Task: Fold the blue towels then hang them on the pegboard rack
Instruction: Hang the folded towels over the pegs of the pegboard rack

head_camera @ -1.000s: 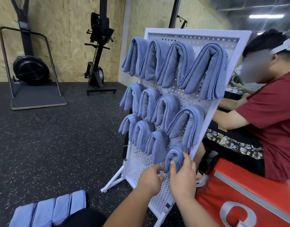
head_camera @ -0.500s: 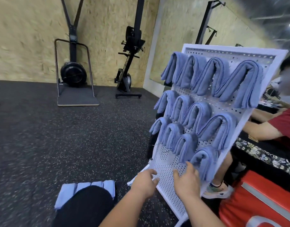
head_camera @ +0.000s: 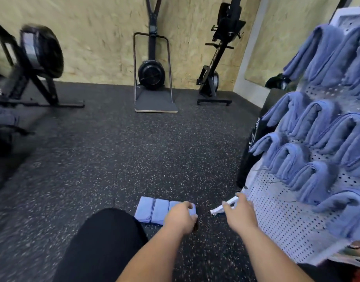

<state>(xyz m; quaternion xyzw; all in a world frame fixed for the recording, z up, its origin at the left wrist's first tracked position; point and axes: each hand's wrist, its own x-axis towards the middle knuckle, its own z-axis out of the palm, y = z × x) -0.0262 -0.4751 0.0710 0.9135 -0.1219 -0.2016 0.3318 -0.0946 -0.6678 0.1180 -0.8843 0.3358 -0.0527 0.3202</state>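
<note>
A dark speckled rubber floor [head_camera: 114, 159] runs back to a chipboard wall [head_camera: 93, 37] lined with black exercise machines [head_camera: 152, 74], leaving broad open ground between. Near the front, a row of folded blue towels [head_camera: 152, 212] lies on the floor; the left hand [head_camera: 181, 217] rests on its right end, fingers curled over the last towel. The right hand [head_camera: 239, 213], fingers loosely spread, hovers beside the white pegboard rack [head_camera: 280, 216], whose foot juts leftward. Hung towels [head_camera: 309, 176] fill the rack at right.

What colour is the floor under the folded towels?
Black floor with pale speckles, clearest in the head view.
</note>
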